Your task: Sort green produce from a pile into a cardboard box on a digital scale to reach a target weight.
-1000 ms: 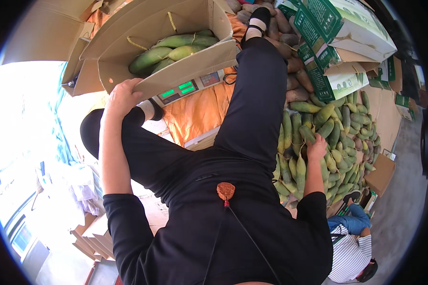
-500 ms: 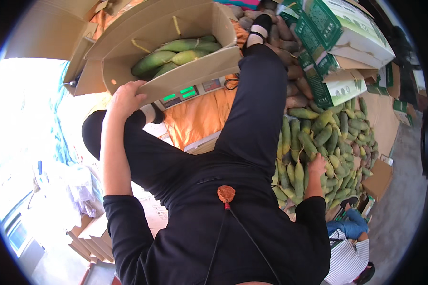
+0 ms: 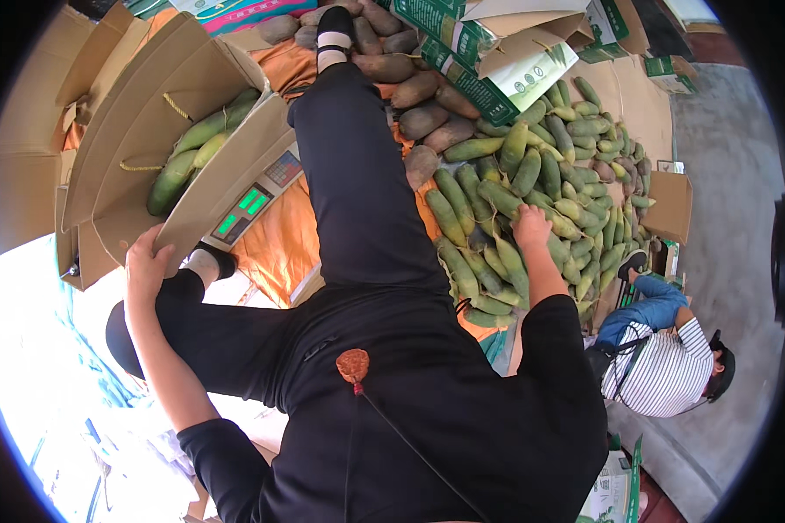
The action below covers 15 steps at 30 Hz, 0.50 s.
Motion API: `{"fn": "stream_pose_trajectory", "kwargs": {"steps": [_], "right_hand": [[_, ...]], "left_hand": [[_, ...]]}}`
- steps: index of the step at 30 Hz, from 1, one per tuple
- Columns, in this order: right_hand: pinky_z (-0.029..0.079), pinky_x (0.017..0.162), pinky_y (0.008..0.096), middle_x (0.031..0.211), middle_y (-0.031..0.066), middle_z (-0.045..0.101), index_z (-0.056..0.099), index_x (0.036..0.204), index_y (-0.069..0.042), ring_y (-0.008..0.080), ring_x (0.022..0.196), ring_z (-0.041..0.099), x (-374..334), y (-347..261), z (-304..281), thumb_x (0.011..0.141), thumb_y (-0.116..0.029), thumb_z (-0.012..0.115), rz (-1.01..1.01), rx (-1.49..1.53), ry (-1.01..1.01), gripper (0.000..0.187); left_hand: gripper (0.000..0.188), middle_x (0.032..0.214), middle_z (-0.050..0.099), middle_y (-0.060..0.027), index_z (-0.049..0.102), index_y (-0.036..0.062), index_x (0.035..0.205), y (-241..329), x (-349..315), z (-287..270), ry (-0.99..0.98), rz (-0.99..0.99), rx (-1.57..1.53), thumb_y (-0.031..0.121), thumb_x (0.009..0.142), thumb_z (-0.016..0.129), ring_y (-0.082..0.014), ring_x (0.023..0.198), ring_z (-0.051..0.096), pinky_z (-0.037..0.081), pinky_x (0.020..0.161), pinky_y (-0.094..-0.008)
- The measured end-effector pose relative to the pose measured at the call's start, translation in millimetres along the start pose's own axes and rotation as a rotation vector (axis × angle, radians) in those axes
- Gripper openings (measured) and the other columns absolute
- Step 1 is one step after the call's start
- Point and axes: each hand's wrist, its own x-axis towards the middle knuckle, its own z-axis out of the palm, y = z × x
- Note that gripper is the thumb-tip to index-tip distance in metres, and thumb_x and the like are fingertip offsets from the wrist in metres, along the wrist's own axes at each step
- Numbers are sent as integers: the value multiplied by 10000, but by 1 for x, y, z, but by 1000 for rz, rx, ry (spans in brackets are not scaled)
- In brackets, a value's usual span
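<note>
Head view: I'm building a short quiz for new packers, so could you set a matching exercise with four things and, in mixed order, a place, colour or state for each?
Things:
1. Left hand
2. Right hand
3. Scale display
4. Pendant

Places, colours, states:
A. On the pile of green vegetables
B. Reddish-brown
C. At the edge of the open carton
D. Lit green

Pairs: 1-C; 2-A; 3-D; 4-B.

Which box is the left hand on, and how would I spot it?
Start from the person's black-trousered right leg: to its left is a weighing scale with glowing green displays, and the brown carton is directly beside it, the left hand at its near corner. Unlike the green-and-white boxes farther right, it has plain brown inner walls, yellow rope handles and long green vegetables inside.
</note>
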Motion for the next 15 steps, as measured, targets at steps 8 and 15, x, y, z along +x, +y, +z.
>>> {"fn": "stream_pose_trajectory", "kwargs": {"steps": [8, 15], "right_hand": [[447, 876, 494, 974, 78, 643, 628, 1008, -135, 284, 1070, 565, 38, -58, 47, 758, -222, 688, -202, 338, -142, 271], [458, 924, 467, 1215, 105, 530, 499, 1236, -158, 300, 1166, 496, 33, -144, 49, 752, -220, 691, -190, 320, -260, 524]], "left_hand": [[397, 1059, 647, -191, 633, 52, 1140, -2, 6, 5, 0, -25, -8, 72, 743, 629, -331, 988, 619, 470, 868, -388], [377, 1038, 643, -195, 633, 51, 1111, -3, 4, 5, 51, 37, 72, 107, 738, 622, -346, 975, 613, 472, 861, -390]]}}
